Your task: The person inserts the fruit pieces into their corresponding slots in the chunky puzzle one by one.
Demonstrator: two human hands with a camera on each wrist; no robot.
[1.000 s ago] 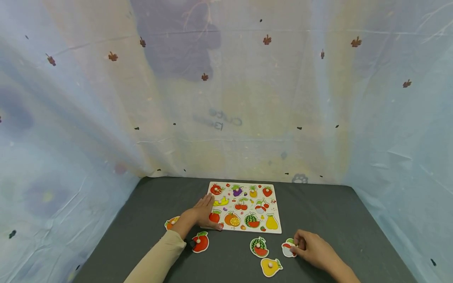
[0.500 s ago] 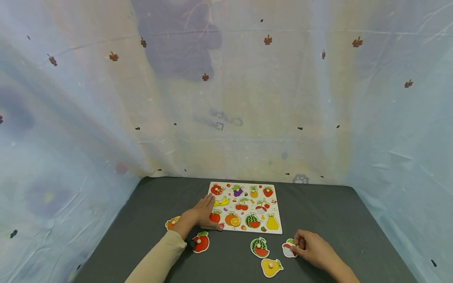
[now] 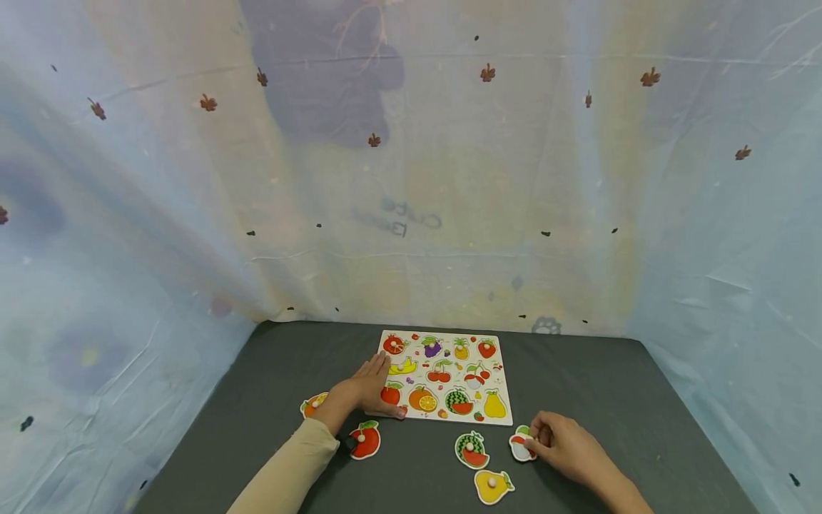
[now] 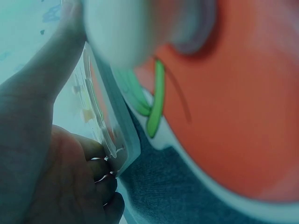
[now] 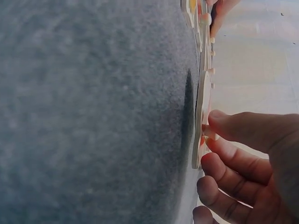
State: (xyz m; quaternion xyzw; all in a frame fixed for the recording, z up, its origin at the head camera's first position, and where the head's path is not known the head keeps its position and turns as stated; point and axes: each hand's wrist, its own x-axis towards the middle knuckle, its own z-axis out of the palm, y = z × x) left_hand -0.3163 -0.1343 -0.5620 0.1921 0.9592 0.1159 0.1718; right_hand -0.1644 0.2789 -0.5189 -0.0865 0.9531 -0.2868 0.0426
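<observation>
My left hand (image 3: 367, 391) lies with straight fingers on the left edge of a white fruit puzzle board (image 3: 449, 412). The left wrist view shows that hand (image 4: 70, 172) at the board's edge (image 4: 128, 144). To the board's right front, my right hand (image 3: 565, 446) pinches the knob of a puzzle piece (image 3: 521, 446) with a red and white face and a green leaf. Seen side-on in the right wrist view, thumb and index finger of the right hand (image 5: 243, 168) hold the knob, and the piece (image 5: 201, 126) stands over a dark shadow on the cloth.
A watermelon piece (image 3: 472, 451) and a yellow pear piece (image 3: 491, 488) lie in front of the board. Near the left wrist are a red apple-like piece (image 3: 366, 440) and an orange piece (image 3: 312, 405). Dark cloth (image 3: 411, 471) covers the table; a patterned curtain (image 3: 411, 178) hangs behind.
My right hand has shifted slightly forward and left with the red and white puzzle piece, which sits closer to the board. The left hand stays on the board.
</observation>
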